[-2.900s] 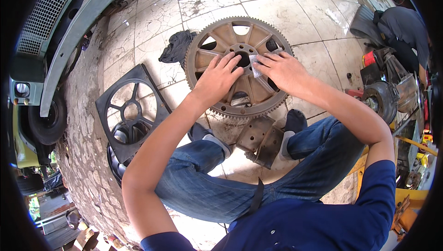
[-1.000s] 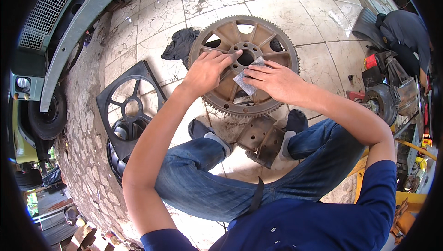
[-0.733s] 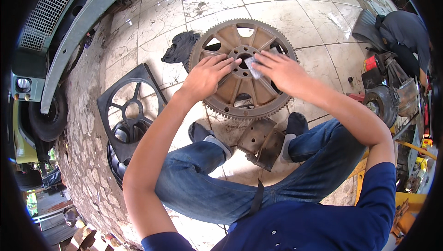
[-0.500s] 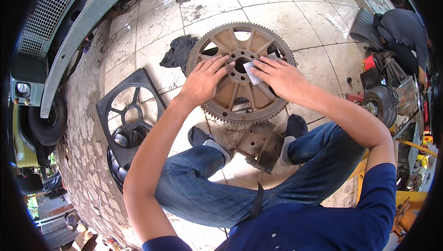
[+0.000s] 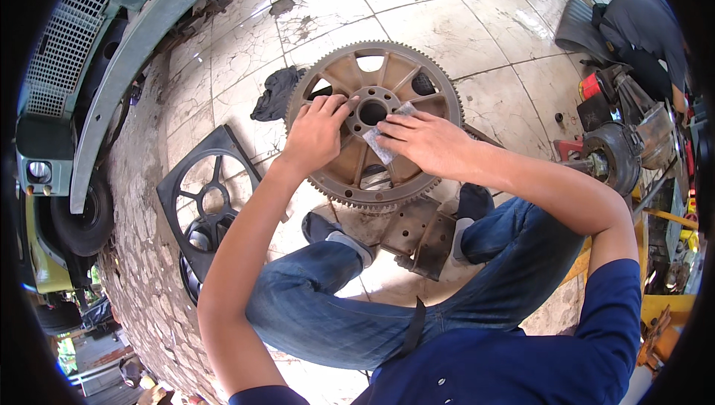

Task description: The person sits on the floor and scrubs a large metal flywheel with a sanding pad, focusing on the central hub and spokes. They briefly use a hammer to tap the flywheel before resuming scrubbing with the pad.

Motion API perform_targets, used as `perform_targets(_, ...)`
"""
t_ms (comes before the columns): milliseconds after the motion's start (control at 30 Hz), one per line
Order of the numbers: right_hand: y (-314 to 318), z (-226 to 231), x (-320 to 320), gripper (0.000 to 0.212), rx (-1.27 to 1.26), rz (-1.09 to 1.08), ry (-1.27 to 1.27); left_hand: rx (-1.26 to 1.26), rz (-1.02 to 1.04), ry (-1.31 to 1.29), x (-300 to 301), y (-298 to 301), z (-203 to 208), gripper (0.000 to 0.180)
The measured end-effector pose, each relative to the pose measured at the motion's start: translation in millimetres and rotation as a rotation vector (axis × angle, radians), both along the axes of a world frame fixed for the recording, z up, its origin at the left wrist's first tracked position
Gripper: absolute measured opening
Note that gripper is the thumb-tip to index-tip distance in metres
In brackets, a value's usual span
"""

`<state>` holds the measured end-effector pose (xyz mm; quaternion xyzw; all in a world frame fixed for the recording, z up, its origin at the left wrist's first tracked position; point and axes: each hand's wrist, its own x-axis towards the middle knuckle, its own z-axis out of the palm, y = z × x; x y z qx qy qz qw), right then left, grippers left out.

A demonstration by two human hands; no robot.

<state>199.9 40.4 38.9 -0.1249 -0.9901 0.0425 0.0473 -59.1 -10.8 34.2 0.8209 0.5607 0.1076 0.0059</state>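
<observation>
A large brown flywheel [image 5: 407, 170] with a toothed rim lies in front of my feet, its spokes spreading from a round bored hub. My left hand [image 5: 319, 131] grips it left of the hub, fingers bent over a spoke beside an opening. Under the fingers of my right hand [image 5: 421, 141] is a small grey speckled sheet [image 5: 381, 149], pressed against the face at the hub's lower right edge. The sheet's far corner shows above the fingers; the palm side of both hands is hidden.
A black fan shroud [image 5: 195, 228] lies left of my legs, and a dark cloth [image 5: 277, 94] beyond it. Between my feet sits a drilled metal bracket [image 5: 417, 235]. A vehicle bumper [image 5: 126, 81] curves along the left. Machine parts [image 5: 614, 155] and a bending person [image 5: 644, 36] are at right.
My right hand has slid the sheet left and nearer across the hub. My left hand's fingers have bent more and sit further left from the hub. The view has shifted slightly.
</observation>
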Motion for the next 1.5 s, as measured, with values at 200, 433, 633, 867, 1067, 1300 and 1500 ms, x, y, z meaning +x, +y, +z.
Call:
perform_targets(200,1.9,-7.8,3.6,0.045,0.073,-0.011,0.047,0.103,-0.009,0.076,1.9,3.4,-10.4,0.063)
perform_targets(433,14.4,-9.5,-0.6,0.041,0.14,-0.006,0.041,0.136,0.01,0.162,8.7,4.7,-13.8,0.061)
perform_targets(633,8.5,-10.7,-0.5,0.042,0.088,0.01,0.046,0.16,0.007,0.192,10.0,3.9,-14.0,0.06)
perform_targets(867,0.2,-1.0,-3.5,0.041,0.048,0.017,-0.001,0.166,0.037,0.169,7.6,7.7,-16.2,0.041)
perform_targets(1067,14.5,-0.6,-4.7,0.041,0.115,-0.057,0.01,0.105,0.097,0.165,15.5,22.6,-10.2,0.04)
perform_targets(1300,12.1,-5.7,-5.3,0.041,0.084,-0.041,0.037,0.117,0.09,0.13,13.8,27.2,-9.5,0.037)
perform_targets(1500,2.4,-6.1,-5.7,0.043,0.043,0.024,0.022,0.073,0.088,0.09,10.5,24.7,-13.6,0.037)
